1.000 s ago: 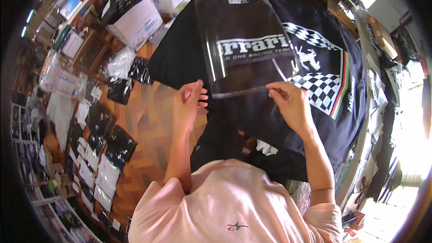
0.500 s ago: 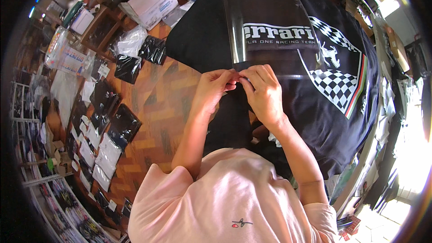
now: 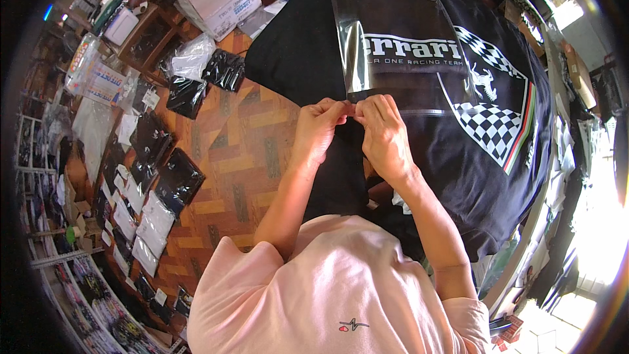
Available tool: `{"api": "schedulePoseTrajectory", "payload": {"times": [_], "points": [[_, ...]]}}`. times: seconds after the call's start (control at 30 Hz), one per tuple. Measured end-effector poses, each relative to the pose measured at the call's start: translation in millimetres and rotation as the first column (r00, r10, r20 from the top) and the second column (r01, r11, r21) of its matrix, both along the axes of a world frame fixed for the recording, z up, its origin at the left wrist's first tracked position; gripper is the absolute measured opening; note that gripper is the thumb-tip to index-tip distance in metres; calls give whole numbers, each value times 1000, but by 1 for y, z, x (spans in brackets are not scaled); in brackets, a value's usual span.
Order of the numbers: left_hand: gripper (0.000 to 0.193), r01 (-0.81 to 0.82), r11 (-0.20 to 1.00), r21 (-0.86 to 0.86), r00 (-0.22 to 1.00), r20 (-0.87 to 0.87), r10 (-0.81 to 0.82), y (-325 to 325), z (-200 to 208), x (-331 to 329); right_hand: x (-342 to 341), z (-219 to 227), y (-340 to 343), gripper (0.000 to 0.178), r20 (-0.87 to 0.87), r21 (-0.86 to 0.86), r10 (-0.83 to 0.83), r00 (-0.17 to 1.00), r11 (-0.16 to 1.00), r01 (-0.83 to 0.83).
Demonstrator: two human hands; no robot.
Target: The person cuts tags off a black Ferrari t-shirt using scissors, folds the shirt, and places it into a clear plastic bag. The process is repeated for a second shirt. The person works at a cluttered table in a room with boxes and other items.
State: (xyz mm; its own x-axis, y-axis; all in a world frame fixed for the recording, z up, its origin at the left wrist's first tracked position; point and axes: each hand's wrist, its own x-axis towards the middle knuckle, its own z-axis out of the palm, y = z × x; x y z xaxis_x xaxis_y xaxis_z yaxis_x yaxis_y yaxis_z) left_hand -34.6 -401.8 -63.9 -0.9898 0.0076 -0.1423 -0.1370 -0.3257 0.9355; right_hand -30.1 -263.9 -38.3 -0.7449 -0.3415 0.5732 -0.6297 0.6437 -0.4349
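Note:
A clear plastic bag lies over a folded black shirt with white lettering and a white neck label. Under them spreads a larger black garment printed with a checkered shield. At the bag's near left corner, my left hand and my right hand meet with fingertips pinched together. My right fingers are closed on the corner of the bag. My left fingers are closed too, touching those of the right; what lies between them is too small to make out.
On the wooden floor at left lie several bagged garments, among them a black one and a white one. A white carton stands at the far left, near a wooden crate. Crowded shelves line the near left.
My left hand has shifted slightly up and to the right, its fingertips still against the right hand's. The bag and shirt appear slightly shifted right in view.

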Motion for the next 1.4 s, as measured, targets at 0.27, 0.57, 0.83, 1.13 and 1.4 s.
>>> {"api": "schedulePoseTrajectory", "payload": {"times": [0.27,0.57,0.83,1.13,1.4], "points": [[18,-42,999,15,999,20,42,2,-8,-2,17,-1,14,21,42,-62,66,997,996,-63],[20,3,999,51,999,47,-6,-20,-5,-3,138,31,152,6,128,-84,-775,619,613,786],[19,58,998,16,998,21,-58,-61,-20,-17,386,-146,255,19,293,79,-946,-141,-123,989],[24,163,984,-77,986,-10,-164,-78,-17,-24,462,-166,271,21,344,686,-885,-312,10,727],[31,2,969,-246,998,-64,-19,-72,-26,-19,414,-176,340,36,218,836,-927,-306,16,548]]}}
